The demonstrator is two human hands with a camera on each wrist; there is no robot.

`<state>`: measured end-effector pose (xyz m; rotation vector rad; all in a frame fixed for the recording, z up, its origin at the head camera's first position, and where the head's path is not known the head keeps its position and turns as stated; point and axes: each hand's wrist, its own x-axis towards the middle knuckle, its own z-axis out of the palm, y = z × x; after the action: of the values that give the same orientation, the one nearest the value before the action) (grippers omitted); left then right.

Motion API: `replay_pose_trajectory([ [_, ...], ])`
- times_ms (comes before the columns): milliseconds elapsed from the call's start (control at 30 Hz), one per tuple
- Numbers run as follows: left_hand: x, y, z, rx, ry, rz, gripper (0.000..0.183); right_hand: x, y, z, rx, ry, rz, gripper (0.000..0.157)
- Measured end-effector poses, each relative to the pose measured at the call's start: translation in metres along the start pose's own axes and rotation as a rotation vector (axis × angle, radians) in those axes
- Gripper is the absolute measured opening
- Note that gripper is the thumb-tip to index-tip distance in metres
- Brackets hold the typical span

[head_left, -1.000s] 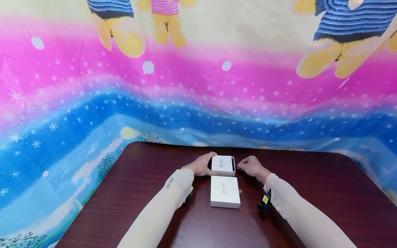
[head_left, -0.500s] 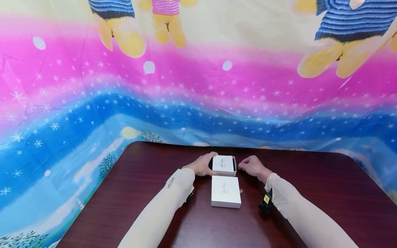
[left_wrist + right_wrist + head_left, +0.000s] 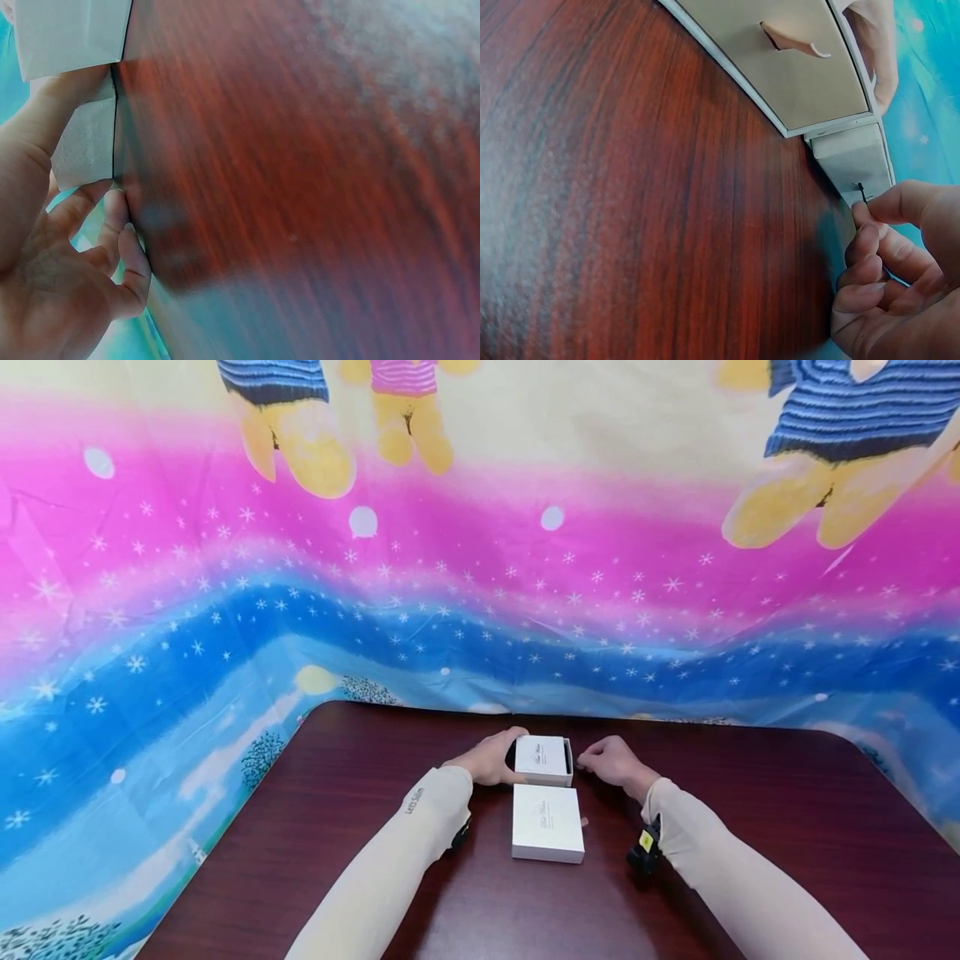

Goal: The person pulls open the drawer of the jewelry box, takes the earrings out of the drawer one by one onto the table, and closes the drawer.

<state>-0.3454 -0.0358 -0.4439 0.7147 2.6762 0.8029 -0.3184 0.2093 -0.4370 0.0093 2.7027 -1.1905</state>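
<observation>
A small white box [image 3: 542, 755] with printed lettering lies at the far middle of the table, a dark gap showing along its right side. My left hand [image 3: 491, 758] grips it from the left, thumb on the near side and fingers at the far side. From the right, my right hand [image 3: 900, 262] pinches a thin dark pull tab [image 3: 862, 192] that sticks out of the box's end. Directly in front lies a second white box [image 3: 546, 822] with the same lettering. A tan ribbon tab [image 3: 791, 41] protrudes from its right end.
The dark red wooden table [image 3: 330, 877] stands against a patterned cloth backdrop [image 3: 480, 568] at its far edge. A black wrist camera [image 3: 643, 852] sits under the right forearm, beside the nearer box.
The head view has drifted very slightly. Both hands and both boxes hold the same positions relative to each other.
</observation>
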Motion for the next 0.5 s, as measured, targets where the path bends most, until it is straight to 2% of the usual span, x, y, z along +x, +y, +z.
replay_pose_trajectory([
  [500,-0.0034,0.0018,-0.0007,0.005,0.006,0.009,0.077,-0.0053,0.0041,-0.0062,0.016,0.026,-0.006,0.024],
])
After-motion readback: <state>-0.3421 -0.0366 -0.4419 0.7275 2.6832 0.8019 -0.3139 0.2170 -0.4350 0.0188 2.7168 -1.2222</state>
